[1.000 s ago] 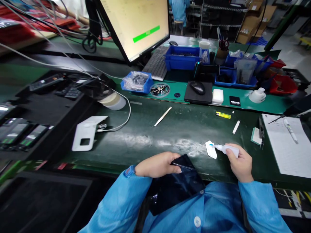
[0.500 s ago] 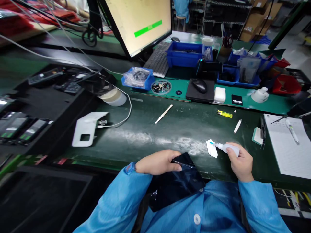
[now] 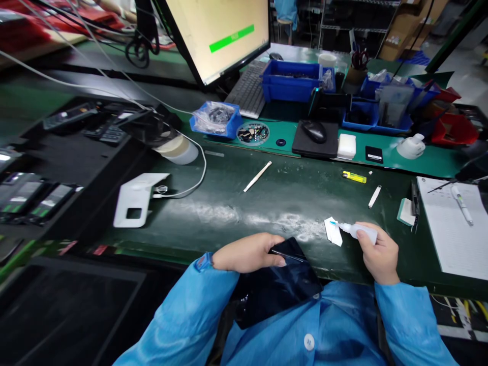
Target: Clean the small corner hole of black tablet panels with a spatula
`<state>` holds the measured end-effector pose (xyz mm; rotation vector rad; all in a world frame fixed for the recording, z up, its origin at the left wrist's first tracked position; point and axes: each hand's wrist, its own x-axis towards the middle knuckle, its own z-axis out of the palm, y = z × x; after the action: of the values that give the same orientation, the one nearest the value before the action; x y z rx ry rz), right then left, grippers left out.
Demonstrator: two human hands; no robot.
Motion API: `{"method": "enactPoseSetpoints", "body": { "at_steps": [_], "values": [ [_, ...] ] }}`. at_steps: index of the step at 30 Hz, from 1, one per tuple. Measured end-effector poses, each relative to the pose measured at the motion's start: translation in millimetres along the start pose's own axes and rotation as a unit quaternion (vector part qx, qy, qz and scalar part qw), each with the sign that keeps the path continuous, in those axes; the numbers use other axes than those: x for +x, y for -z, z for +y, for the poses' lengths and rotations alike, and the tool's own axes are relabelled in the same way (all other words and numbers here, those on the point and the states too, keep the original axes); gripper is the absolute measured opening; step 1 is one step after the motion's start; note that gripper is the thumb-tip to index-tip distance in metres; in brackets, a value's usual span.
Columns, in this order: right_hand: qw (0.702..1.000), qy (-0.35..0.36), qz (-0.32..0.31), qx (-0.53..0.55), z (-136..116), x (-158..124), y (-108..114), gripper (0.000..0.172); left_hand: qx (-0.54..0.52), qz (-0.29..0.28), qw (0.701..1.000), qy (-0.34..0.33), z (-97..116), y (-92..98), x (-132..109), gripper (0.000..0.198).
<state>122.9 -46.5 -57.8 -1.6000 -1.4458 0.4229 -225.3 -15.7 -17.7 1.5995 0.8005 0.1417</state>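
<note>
My left hand (image 3: 247,252) is shut on the edge of a flat, glossy black device (image 3: 284,287), which rests against my blue smock at the bench's front edge. My right hand (image 3: 378,254) grips a white squeeze bottle (image 3: 360,233) with a thin blue-tipped nozzle. The nozzle points left, just at or over a folded piece of white paper (image 3: 333,231) on the dark green mat (image 3: 244,208). The hands are apart, with the device's right side nearest the paper.
On the mat lie a white stick (image 3: 257,176), a yellow lighter (image 3: 354,177), a white pen-like tool (image 3: 374,196) and a white plastic plate (image 3: 135,201). A notebook (image 3: 453,223) lies at right. Blue bins (image 3: 292,81), a keyboard (image 3: 247,89) and a monitor (image 3: 217,35) stand behind.
The whole view has drifted slightly, with the bench objects moving a little up the picture. Both hands keep the same hold on the device and the bottle.
</note>
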Motion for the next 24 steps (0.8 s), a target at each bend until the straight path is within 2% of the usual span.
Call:
{"method": "enactPoseSetpoints", "body": {
  "at_steps": [24],
  "values": [
    [1.0, 0.003, 0.0, -0.003, 7.4, -2.3, 0.9, 0.032, 0.003, 0.004, 1.0, 0.016, -0.4, -0.1, -0.3, 0.018]
  ]
}}
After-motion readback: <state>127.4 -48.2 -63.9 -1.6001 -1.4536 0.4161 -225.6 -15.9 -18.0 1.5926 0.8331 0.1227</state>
